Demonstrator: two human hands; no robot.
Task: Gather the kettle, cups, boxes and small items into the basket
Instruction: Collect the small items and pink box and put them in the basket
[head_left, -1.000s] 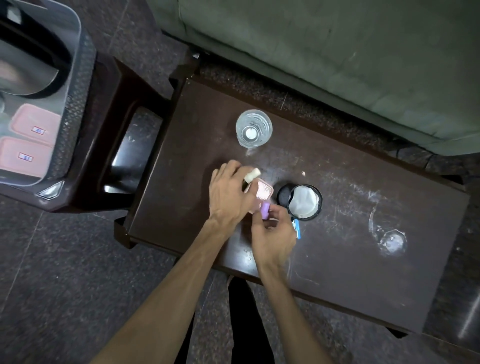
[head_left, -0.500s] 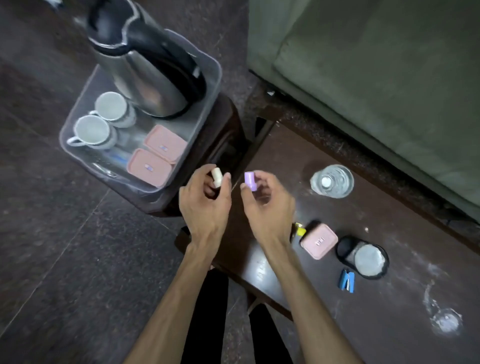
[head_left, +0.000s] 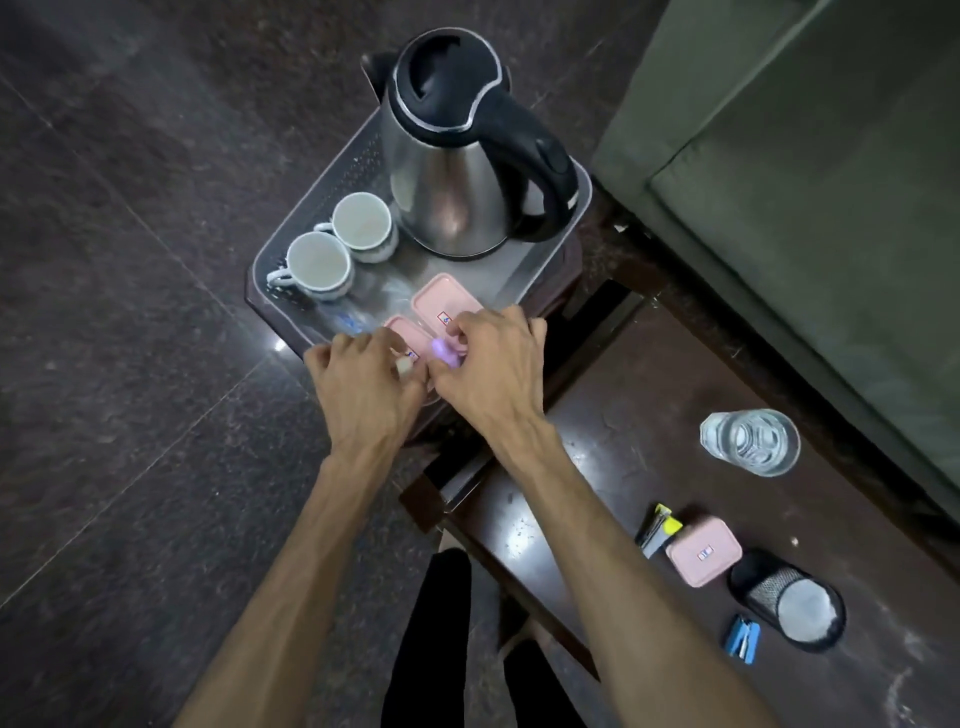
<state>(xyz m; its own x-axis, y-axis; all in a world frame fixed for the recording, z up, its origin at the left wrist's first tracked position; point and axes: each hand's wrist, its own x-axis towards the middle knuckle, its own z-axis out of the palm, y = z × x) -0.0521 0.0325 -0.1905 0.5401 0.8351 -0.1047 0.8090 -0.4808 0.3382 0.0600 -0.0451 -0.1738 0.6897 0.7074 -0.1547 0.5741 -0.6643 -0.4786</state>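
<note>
A clear plastic basket (head_left: 579, 208) on a dark stool holds a steel kettle (head_left: 452, 156) with a black lid, two white cups (head_left: 318, 266) (head_left: 363, 224) and two pink boxes (head_left: 441, 301). My left hand (head_left: 363, 384) is over the basket's near edge, shut on a small cream item (head_left: 402, 367). My right hand (head_left: 493, 364) is beside it, shut on a small purple item (head_left: 441, 353), above the nearer pink box. On the dark table lie a third pink box (head_left: 704, 552), a yellow clip (head_left: 661, 527) and a blue stapler (head_left: 742, 638).
A glass of water (head_left: 750, 441) stands on the table (head_left: 597, 467) near the green sofa (head_left: 805, 182). A black mesh holder (head_left: 787, 597) lies on its side by the pink box. Dark stone floor (head_left: 130, 312) lies to the left. My legs show below.
Both hands lifted the cream and purple items from the table, carried them left and lowered them over the basket's near edge. My view swung left toward the basket.
</note>
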